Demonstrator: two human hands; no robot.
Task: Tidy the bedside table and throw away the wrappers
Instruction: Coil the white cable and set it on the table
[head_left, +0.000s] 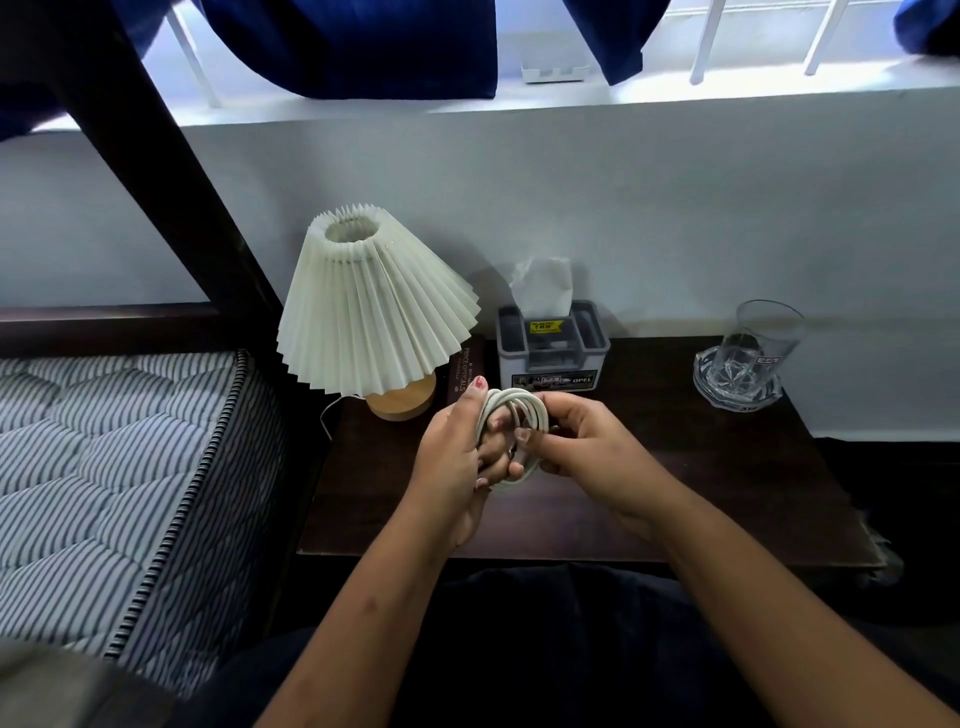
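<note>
1. The cable (511, 410), white and wound into a loose coil, is held in the air just over the middle of the table (701, 478), between both hands.
2. The left hand (449, 462) has its fingers curled through and round the loops, with the thumb up at the top of the coil. I'd say it is there to stop the loops from springing apart.
3. The right hand (584, 447) pinches the coil's right side with curled fingers. To me it looks like it is tightening or tucking the winding. I cannot tell where the cable's ends are.
4. The bare dark wood right under the hands seems the natural spot to lay the bundle down.
5. Just behind the hands stands a tissue box (553, 353). The lamp (374, 312) is at back left, with a dark case (464, 364) beside its base. A glass (766, 332) sits on a dish (727, 395) at back right, well apart from the hands. All of them are near the wall, probably so the front is free.
6. I can see no wrappers from here.
7. A striped mattress (104, 467) lies to the left of the table.
</note>
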